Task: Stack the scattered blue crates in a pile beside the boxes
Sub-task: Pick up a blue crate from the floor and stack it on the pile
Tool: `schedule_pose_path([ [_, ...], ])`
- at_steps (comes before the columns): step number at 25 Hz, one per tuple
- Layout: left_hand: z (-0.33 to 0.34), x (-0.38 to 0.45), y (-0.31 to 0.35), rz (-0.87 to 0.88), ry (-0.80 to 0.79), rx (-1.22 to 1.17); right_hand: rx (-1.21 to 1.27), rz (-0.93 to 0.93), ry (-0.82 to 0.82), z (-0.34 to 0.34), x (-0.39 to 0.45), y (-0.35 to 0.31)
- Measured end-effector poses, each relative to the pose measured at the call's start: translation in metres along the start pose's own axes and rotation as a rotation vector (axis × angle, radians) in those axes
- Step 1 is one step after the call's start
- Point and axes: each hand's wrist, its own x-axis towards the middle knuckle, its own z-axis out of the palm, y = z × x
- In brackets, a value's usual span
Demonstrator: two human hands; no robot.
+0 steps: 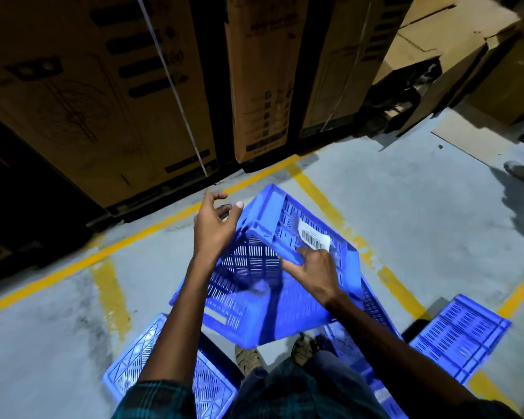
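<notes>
Crates first: lower-left crate (124, 367) lies on the floor, nothing visible in it. Centre crate (285, 303) is tilted, in your hands, above your feet; barcode label (313, 236) on its upper side wall, interior partly blurred, looks empty. Another crate (462, 334) sits on the floor at right, and one more is partly hidden under the tilted one.

Grey concrete floor (58, 328) with yellow lines (109, 252). Tall cardboard boxes (88, 95) stand along the far side, just past the line; flattened cardboard (472, 137) lies at right.

Your left hand (214, 228) is at the crate's left corner, fingers spread, contact unclear. Your right hand (313, 272) is clamped on the rim below the label.
</notes>
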Motion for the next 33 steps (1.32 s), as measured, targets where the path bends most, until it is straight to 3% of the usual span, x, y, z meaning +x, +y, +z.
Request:
schedule_pose_path([
  [6,0.009,-0.057,-0.048,-0.041,0.607,0.046,0.174,0.146,-0.004,-0.028,0.002,0.01],
  [8,0.012,-0.072,-0.06,-0.068,0.679,0.099,0.276,0.152,0.004,-0.039,0.001,0.01],
  [18,0.035,-0.053,-0.12,-0.56,0.5,0.032,0.748,0.151,-0.086,-0.143,0.02,0.029],
  [24,0.031,-0.037,-0.111,-0.619,0.712,0.112,0.832,0.14,-0.078,-0.162,0.021,0.019],
  [30,-0.012,-0.036,-0.142,-0.785,0.413,-0.26,0.991,0.198,-0.145,-0.152,0.016,0.014],
  [33,-0.03,-0.041,-0.154,-0.772,0.415,-0.32,0.908,0.208,-0.088,-0.137,0.019,0.009],
])
